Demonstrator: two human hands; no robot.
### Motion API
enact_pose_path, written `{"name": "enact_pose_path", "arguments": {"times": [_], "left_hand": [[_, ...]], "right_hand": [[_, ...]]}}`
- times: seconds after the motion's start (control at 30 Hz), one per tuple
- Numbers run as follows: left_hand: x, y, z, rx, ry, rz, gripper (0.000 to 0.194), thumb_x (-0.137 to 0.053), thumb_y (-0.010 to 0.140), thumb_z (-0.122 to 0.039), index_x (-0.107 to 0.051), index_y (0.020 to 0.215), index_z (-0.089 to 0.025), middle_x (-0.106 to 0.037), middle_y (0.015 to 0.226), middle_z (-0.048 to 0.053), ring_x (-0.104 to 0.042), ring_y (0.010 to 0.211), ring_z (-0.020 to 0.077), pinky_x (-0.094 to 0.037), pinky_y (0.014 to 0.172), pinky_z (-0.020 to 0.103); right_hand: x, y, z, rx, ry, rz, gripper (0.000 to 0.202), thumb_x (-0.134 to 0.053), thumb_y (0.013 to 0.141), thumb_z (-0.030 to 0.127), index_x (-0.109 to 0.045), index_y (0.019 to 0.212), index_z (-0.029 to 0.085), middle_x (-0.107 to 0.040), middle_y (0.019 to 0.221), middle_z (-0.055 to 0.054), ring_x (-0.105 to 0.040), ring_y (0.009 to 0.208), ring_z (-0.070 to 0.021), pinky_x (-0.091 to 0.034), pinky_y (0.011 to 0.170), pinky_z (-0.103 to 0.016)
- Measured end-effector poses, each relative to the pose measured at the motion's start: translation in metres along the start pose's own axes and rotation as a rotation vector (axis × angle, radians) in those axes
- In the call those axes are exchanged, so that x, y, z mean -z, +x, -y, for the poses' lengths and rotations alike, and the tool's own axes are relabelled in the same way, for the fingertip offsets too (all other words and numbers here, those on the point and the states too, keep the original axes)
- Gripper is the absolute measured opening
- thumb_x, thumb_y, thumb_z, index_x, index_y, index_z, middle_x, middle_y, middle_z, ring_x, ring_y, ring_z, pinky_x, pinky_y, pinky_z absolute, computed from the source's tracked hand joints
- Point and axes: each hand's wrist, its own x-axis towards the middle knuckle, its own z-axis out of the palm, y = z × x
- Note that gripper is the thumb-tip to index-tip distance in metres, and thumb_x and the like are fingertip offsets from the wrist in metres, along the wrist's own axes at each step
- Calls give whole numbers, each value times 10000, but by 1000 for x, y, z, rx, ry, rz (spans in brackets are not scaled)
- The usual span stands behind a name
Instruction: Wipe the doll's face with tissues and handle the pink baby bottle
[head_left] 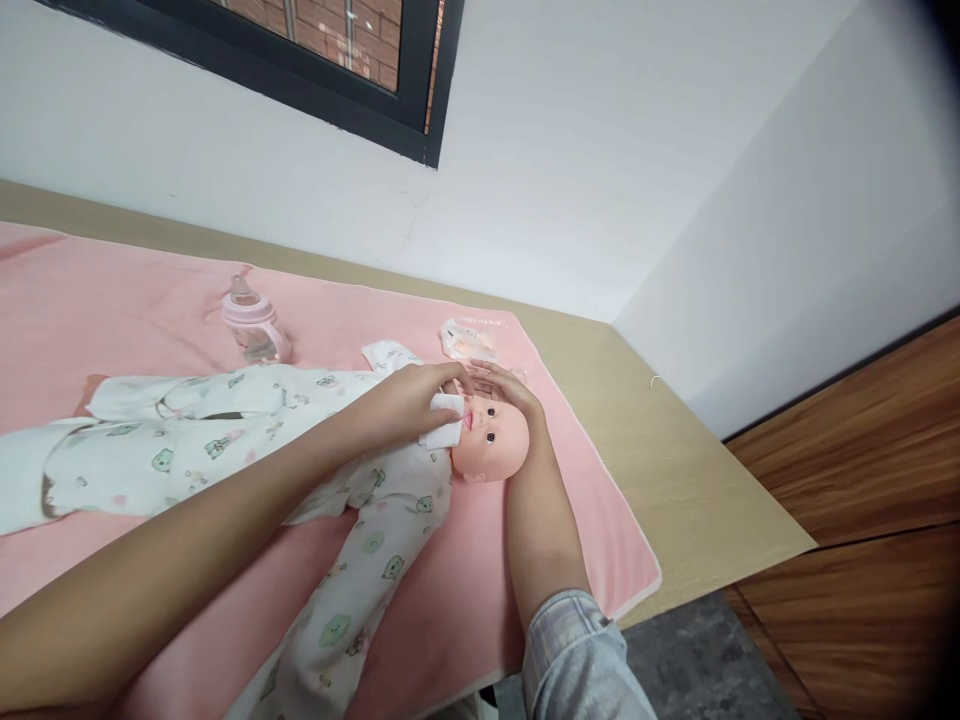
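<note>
a white wall (525,200) rises behind the pale worktop (652,460), its dark-framed window (322,85) above the worktop showing brickwork (375,40). wood-grain panels (862,430) stand to the worktop's right, and grey floor (690,660) shows below its near corner.

bald doll (495,447) | face-up, patterned white suit (247,420) | white cloth (442,432) | at its mouth

Left forearm (247,500) slanting up rightward, left hand (418,395) in a thumb-and-finger pinch — right forearm (544,525) steeper, wrist (531,412) bent, right hand (508,383) cupped leftward.
</note>
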Motion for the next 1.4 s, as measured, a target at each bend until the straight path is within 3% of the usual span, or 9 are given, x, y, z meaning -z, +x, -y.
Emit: {"name": "enact_pose_path", "arguments": {"times": [0.23, 0.97, 1.4], "left_hand": [[-4, 2, 1, -5, -1, -74, 268, -516, 803, -233, -618, 1051, -233, -697, 1089, 4, -638, 986, 242, -453, 798, 312], [-8, 4, -9, 25, 85, -153, 261, -527, 844, -219, -637, 1080, -211, -724, 1091, 29, -664, 966, 260, -457, 793, 324], [-12, 0, -15, -1, -94, -143, 213, -615, 824, -225, -663, 1031, -231, -723, 1042, -21, -658, 987, 213, -476, 826, 275]], "right_hand": [[-1, 0, 0, 1, 10, 4, 407, -753, 792, 256, -602, 1169, 229, -712, 1218, -58, -673, 1147, -219, -473, 1127, -441], [-1, 0, 2, 12, -15, 16, 375, -723, 815, 262, -614, 1172, 224, -714, 1206, -56, -663, 1165, -229, -467, 1131, -446], [-11, -10, 8, -25, -34, -43, 446, -749, 782, 278, -580, 1192, 238, -716, 1170, -53, -677, 1110, -230, -521, 1055, -436]]}}
